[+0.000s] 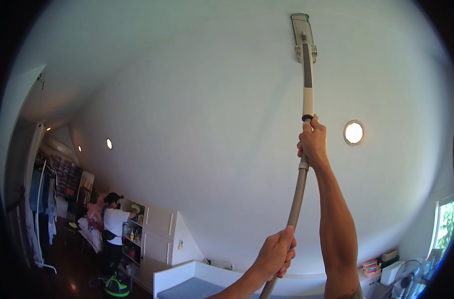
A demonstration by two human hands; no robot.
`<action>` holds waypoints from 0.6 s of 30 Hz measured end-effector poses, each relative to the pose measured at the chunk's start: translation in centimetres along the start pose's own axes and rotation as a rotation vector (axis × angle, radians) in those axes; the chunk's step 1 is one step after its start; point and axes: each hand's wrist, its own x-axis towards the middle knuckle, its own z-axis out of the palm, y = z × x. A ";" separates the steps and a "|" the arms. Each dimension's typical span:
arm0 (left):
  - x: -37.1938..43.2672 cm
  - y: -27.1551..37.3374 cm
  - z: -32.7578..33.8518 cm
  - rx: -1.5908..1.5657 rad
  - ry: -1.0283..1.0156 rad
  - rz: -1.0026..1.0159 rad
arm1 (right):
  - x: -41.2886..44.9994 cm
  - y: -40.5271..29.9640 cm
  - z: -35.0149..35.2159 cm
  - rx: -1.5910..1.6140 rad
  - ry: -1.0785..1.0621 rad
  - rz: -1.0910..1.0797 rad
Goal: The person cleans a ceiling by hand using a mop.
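A flat mop with a long grey telescopic pole point(297, 198) reaches up across the view. My left hand point(275, 253) is closed round the lower pole. Higher up, my right hand point(313, 141) grips the pole just under its white and grey upper section point(307, 74). The rectangular mop head point(303, 31) lies against the sloping white ceiling point(212, 112), near the top of the view; whether all of it touches cannot be told.
A round ceiling light point(354, 132) glows right of the pole. Below are a white-framed bed point(174, 274) and, at lower right, a fan point(408, 278). At left, a person point(114, 224) reaches into an open cabinet point(158, 239), near a green-black appliance point(116, 287) and a clothes rack point(40, 224).
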 end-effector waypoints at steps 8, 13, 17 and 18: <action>-4.2 6.0 -9.6 0.154 0.129 0.050 | -1.0 -1.5 10.9 0.162 0.027 -0.033; -8.4 9.3 -17.5 0.142 0.205 0.069 | -2.7 -2.4 23.1 0.154 -0.058 -0.046; -12.2 12.2 -26.1 0.108 0.268 0.074 | -5.0 -3.5 34.6 0.113 -0.109 -0.052; -13.0 13.3 -28.5 0.104 0.269 0.085 | -5.4 -4.2 37.4 0.106 -0.102 -0.065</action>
